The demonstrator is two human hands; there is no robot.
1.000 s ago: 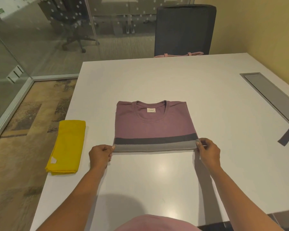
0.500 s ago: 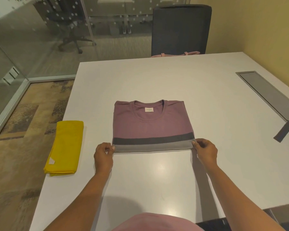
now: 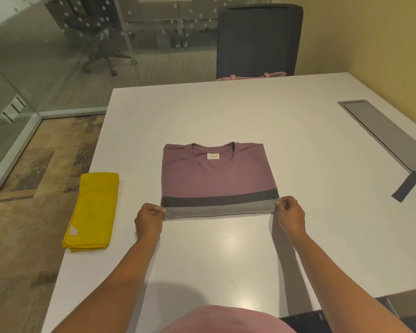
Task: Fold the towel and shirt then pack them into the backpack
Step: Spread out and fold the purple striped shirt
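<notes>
a purple shirt [image 3: 216,179] lies folded into a neat rectangle on a white table [image 3: 226,111]. its collar and label face up on the far side, and a dark stripe and a grey band run along the near edge. the left hand [image 3: 149,218] pinches the shirt's near left corner at the grey band, fingers curled with the thumb on the cloth. the right hand [image 3: 289,213] pinches the near right corner the same way. a yellow towel [image 3: 94,203], already folded into a long strip, lies well to the left of the shirt, apart from it. beyond the shirt, at the far table edge in front of a dark chair [image 3: 258,39], a pink strapped thing [image 3: 250,76] peeks up. it is probably the backpack, though too little shows to be sure. the step in hand looks like one more fold of the shirt, near edge toward the collar. to do it well, both corners should rise together and level. the band should be kept taut between the hands so the layers beneath do not slip, then land square on the far edge.
</notes>
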